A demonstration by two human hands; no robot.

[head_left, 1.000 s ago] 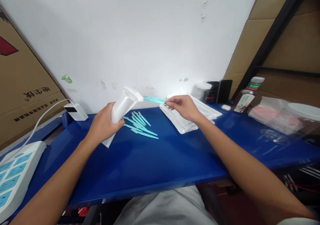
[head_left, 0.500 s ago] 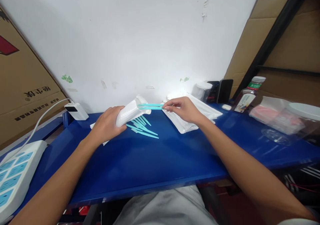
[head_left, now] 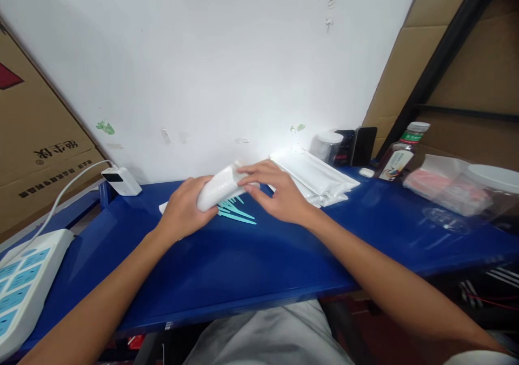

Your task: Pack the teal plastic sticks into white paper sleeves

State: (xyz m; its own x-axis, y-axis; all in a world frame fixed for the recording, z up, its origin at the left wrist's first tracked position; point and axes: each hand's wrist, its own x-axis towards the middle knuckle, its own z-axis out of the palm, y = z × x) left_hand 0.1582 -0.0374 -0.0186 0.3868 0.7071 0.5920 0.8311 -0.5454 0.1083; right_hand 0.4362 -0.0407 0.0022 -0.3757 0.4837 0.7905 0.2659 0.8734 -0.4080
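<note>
My left hand (head_left: 184,205) is wrapped around a white plastic pouch (head_left: 221,187), held tilted above the table with its mouth toward the right. My right hand (head_left: 273,189) is at that mouth, thumb and fingers closed on its edge. No turquoise stick shows between the right fingers. Under the pouch several slim, tapered turquoise plastic sticks (head_left: 237,215) lie in a loose pile, partly hidden by the pouch and my hands. Behind my right hand is a stack of flat white pouches (head_left: 312,176).
The blue table (head_left: 243,273) meets a white wall. At left are a white power bank (head_left: 122,181) with a cable and a power strip (head_left: 30,284). Along the right are a lidded jar (head_left: 325,147), phones (head_left: 363,147), a bottle (head_left: 401,151) and a large clear jar (head_left: 492,186).
The turquoise sticks that my right hand held at the pouch mouth are out of sight. My right hand has moved left onto the mouth; the pouch has shifted slightly right and down.
</note>
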